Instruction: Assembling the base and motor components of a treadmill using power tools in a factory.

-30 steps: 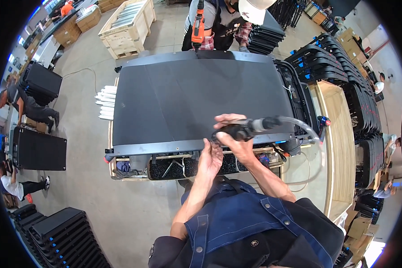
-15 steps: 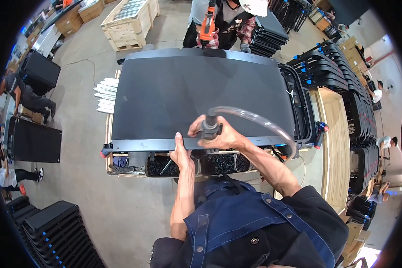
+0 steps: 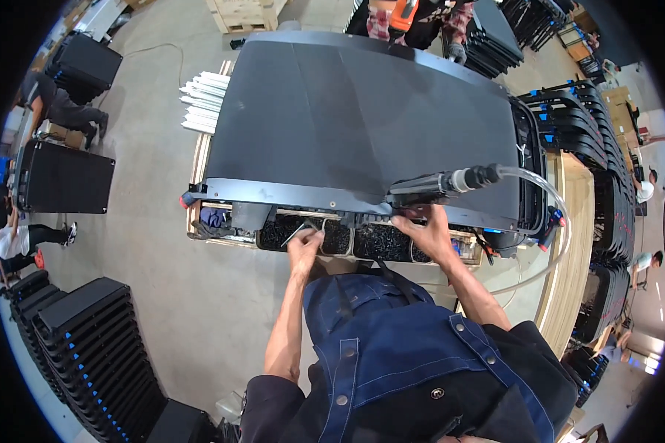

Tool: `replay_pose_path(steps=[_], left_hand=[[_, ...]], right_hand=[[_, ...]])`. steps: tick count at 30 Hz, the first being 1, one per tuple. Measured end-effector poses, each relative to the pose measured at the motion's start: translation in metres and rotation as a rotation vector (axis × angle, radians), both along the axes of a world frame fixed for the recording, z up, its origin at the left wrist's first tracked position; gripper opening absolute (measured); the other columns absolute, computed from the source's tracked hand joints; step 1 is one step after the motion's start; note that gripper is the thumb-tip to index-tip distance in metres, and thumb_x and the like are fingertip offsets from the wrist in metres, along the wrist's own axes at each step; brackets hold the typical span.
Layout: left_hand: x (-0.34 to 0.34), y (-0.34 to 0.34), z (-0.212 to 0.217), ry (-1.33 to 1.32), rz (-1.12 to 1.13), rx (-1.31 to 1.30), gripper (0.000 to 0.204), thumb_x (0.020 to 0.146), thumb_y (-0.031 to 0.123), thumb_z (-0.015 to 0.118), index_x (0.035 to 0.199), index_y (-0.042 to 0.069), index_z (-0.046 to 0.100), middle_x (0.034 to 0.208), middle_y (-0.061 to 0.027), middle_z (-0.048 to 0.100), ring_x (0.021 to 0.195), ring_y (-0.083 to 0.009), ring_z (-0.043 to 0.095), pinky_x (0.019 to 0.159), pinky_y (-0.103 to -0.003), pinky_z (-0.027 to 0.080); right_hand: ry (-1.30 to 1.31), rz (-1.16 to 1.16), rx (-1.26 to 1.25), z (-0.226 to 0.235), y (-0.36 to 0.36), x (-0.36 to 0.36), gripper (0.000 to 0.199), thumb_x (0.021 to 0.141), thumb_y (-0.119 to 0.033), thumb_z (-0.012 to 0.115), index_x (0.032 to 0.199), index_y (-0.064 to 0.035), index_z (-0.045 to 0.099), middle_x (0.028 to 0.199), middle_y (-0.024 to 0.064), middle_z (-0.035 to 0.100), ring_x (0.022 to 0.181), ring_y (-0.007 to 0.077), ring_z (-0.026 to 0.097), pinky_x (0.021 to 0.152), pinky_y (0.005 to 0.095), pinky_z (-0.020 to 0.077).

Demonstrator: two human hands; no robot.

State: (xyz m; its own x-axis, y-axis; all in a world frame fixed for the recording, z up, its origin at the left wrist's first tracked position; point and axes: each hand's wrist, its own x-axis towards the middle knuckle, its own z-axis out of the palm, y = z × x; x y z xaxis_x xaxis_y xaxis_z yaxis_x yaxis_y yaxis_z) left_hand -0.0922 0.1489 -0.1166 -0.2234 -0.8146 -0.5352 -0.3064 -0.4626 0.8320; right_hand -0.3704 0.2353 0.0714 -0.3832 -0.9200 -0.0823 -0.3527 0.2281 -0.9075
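Observation:
A large dark panel (image 3: 332,111) with grey metal edge strips lies flat before me. At its near edge my right hand (image 3: 430,232) is closed around a black air driver (image 3: 421,186), which lies sideways over the strip with its clear hose (image 3: 550,188) curving off to the right. The driver's tip is hard to make out. My left hand (image 3: 305,247) is below the edge, over a bin (image 3: 273,230) of small black screws. Its fingers are pinched together beside a thin pale stick, and what they hold is too small to tell.
Across the panel, another person holds an orange power drill (image 3: 403,15). White bars (image 3: 203,102) stick out at the left. A wooden crate (image 3: 565,258) stands to the right. Stacked black panels (image 3: 89,332) stand on the floor at lower left; black frames (image 3: 569,118) are piled at right.
My left hand has moved off the panel edge down to the screw bin. My right hand has moved right, and the driver has tipped from upright to sideways. The view has shifted.

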Motion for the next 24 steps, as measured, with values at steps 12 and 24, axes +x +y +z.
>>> replay_pose_path(steps=[12,24], left_hand=[[0.042,-0.046,-0.114,-0.577,-0.560,-0.706,0.014,0.086,0.013,0.072,0.097,0.004,0.072,0.098,-0.0201,0.071,0.094,-0.0420,0.066,0.082,-0.051,0.053],[0.086,0.006,0.004,0.066,-0.291,-0.173,0.042,0.090,-0.007,0.054,0.131,0.002,0.056,0.111,-0.0159,0.059,0.086,-0.0259,0.061,0.076,-0.036,0.055]], right_hand=[[0.115,0.369,0.577,-0.174,-0.027,0.129,0.024,0.093,-0.022,0.066,0.109,-0.0062,0.072,0.092,0.0146,0.075,0.085,0.0315,0.073,0.078,0.0409,0.0579],[0.479,0.524,0.711,-0.256,-0.035,0.141,0.021,0.091,-0.012,0.059,0.109,-0.0059,0.069,0.091,0.0238,0.072,0.087,0.0430,0.072,0.075,0.0549,0.0572]])
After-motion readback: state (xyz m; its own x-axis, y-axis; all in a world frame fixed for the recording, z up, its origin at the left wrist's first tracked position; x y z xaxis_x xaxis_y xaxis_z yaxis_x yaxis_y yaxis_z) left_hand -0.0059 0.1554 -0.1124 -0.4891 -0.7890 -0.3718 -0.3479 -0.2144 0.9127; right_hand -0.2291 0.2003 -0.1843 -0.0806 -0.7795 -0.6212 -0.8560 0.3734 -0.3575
